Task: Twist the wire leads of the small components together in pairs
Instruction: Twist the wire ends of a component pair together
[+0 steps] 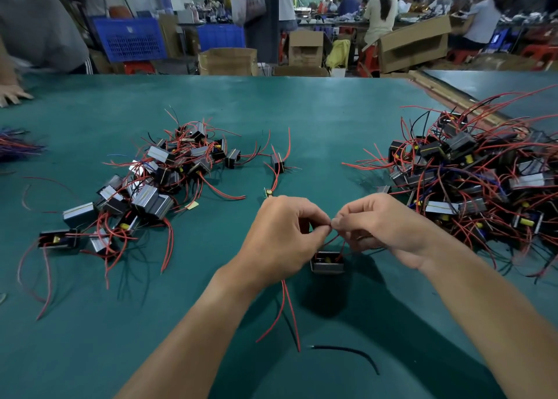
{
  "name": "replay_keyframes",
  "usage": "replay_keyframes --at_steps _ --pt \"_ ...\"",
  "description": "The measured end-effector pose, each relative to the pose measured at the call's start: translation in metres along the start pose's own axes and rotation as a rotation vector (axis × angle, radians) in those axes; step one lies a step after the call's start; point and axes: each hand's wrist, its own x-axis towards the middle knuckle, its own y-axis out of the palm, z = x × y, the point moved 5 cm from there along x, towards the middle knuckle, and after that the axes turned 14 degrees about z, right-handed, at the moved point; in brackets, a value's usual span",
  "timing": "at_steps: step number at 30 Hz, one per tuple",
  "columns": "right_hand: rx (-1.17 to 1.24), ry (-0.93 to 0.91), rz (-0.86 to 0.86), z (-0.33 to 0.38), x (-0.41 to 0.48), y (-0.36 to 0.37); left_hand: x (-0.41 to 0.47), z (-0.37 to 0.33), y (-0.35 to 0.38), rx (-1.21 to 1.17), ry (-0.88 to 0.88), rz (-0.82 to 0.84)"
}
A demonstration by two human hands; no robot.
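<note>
Wire leads (331, 240) pinched between left hand (280, 232) and right hand (383, 223).

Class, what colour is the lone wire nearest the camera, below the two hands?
The lone wire is black; the head view shows it best.

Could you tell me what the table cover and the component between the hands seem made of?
Table cover: probably matte green rubber or vinyl mat, judging by its smooth, low-sheen surface. Component: apparently grey metal casing, given its dull reflective faces.
</note>
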Motion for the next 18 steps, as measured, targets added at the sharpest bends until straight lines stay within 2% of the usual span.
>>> replay_keyframes --at_steps 2,4,6,11,15,18 --pt "-0.07 -0.08 -0.062 0.004 0.001 -0.001 0.002 0.005 -0.001 -0.096 -0.056 0.013" --pt "-0.283 -0.264 -0.172 0.016 -0.002 -0.001 0.004 0.012 -0.002 -0.25 -0.152 0.031" --pt "-0.445 -0.394 -0.201 0.024 -0.007 0.002 0.004 0.016 -0.001 -0.399 -0.228 0.052" --pt "-0.577 -0.435 -0.18 0.024 -0.009 -0.001 0.002 0.016 0.001 -0.566 -0.288 0.087" --pt "-0.636 -0.347 -0.138 0.022 -0.007 -0.001 0.002 0.017 -0.001 -0.436 -0.266 0.046" --pt "-0.584 -0.235 -0.07 0.018 -0.004 0.001 0.0 0.003 -0.004 -0.084 -0.096 -0.021"
